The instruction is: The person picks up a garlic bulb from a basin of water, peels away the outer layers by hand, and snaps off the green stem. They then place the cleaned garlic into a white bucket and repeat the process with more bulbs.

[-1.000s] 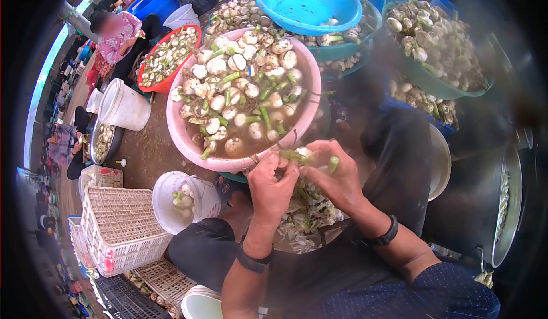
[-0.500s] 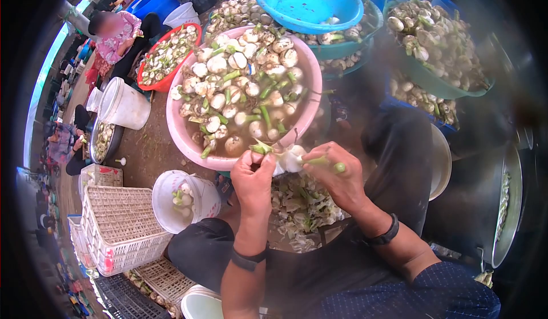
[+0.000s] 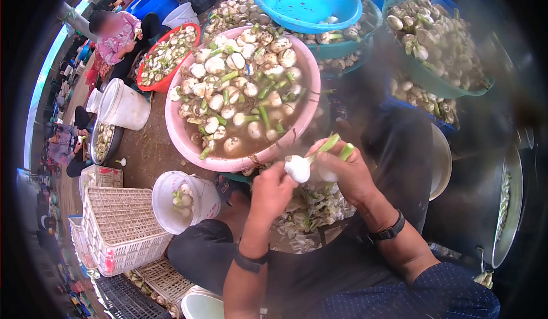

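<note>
My right hand (image 3: 347, 173) is closed around the green stems of two garlic bulbs. One white garlic bulb (image 3: 297, 169) points left out of the grip; a second garlic bulb (image 3: 326, 174) hangs below the fingers, partly hidden. With curled fingers, my left hand (image 3: 272, 189) pinches at the left side of the first bulb; its fingertips are partly hidden. Just beyond both hands stands a pink basin (image 3: 177, 126) of murky water, full of garlic bulbs with cut green stems. Beneath the hands lies a heap of pale garlic peelings (image 3: 311, 213).
At left, a white bucket (image 3: 161, 208) with a few bulbs stands beside stacked plastic crates (image 3: 123, 216). A red basin (image 3: 165, 85), a blue basin (image 3: 308, 2) and a green basin (image 3: 442, 88) stand farther back. Metal pots (image 3: 510, 205) are at right. Other people sit at far left.
My left hand has moved right and down, away from the leafy scrap at the basin's rim. The right hand has turned, so the peeled white bulb and stems now show more plainly.
</note>
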Demonstrator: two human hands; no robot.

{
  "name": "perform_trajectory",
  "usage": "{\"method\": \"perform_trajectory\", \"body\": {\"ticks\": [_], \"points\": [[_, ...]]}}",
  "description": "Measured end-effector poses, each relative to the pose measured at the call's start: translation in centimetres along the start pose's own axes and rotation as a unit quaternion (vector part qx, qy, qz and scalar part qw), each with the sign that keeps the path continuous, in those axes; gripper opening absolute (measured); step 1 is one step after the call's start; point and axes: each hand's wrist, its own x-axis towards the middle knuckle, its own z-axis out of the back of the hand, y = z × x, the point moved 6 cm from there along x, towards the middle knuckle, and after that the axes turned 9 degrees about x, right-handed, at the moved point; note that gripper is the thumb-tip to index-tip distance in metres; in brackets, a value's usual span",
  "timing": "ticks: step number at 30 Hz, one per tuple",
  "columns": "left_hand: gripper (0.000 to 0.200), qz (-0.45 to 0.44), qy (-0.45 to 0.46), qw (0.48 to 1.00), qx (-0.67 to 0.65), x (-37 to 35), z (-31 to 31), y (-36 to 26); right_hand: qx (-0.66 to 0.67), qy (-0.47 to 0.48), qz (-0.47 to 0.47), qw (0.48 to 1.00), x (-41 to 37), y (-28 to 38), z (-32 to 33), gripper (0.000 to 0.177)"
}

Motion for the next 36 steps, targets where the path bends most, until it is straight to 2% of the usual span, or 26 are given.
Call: {"method": "perform_trajectory", "body": {"ticks": [3, 4, 7, 11, 14, 17, 20, 26, 29, 32, 36], "points": [[0.021, -0.058, -0.072, 0.963, -0.251, -0.4, 3.2, -2.4, -0.076, 0.011, 0.003, 0.997, 0.1, 0.0, 0.0, 0.019], [0.02, -0.04, -0.036, 0.953, -0.298, -0.9, 3.8, -3.7, -0.119, 0.023, 0.015, 0.993, 0.2, 0.1, -0.2, 0.018], [0.019, -0.093, -0.045, 0.98, -0.169, -1.2, 3.9, -4.1, -0.248, 0.046, 0.056, 0.966, 0.1, 0.5, -0.8, 0.016], [0.019, -0.194, -0.09, 0.976, -0.025, -1.5, 4.5, -5.1, -0.393, 0.072, 0.163, 0.902, 0.1, 0.9, -1.4, 0.014], [0.019, -0.223, -0.103, 0.969, -0.01, -1.8, 4.3, -5.4, -0.45, 0.08, 0.215, 0.863, 0.0, 1.2, -2.0, 0.013], [0.015, -0.233, -0.122, 0.965, 0.006, -2.0, 4.2, -5.7, -0.465, 0.092, 0.239, 0.847, -0.1, 1.4, -2.2, 0.012], [0.01, -0.198, -0.133, 0.971, -0.002, -2.2, 4.1, -5.4, -0.458, 0.109, 0.259, 0.843, -0.1, 1.5, -2.3, 0.011], [0.006, -0.139, -0.134, 0.979, 0.063, -1.7, 3.8, -4.5, -0.448, 0.14, 0.247, 0.848, -0.1, 1.3, -2.3, 0.011], [0.004, -0.057, -0.08, 0.994, -0.042, -1.0, 3.6, -2.5, -0.355, 0.124, 0.167, 0.912, 0.0, 1.1, -1.7, 0.011], [0.006, 0.037, 0.038, 0.957, -0.284, -0.5, 2.8, -0.9, -0.189, 0.071, 0.03, 0.979, 0.0, 0.6, -1.1, 0.013], [0.008, 0.038, 0.136, 0.948, -0.284, -0.5, 1.3, -0.7, -0.035, 0.048, -0.012, 0.998, 0.2, 0.3, -0.2, 0.019]]}}
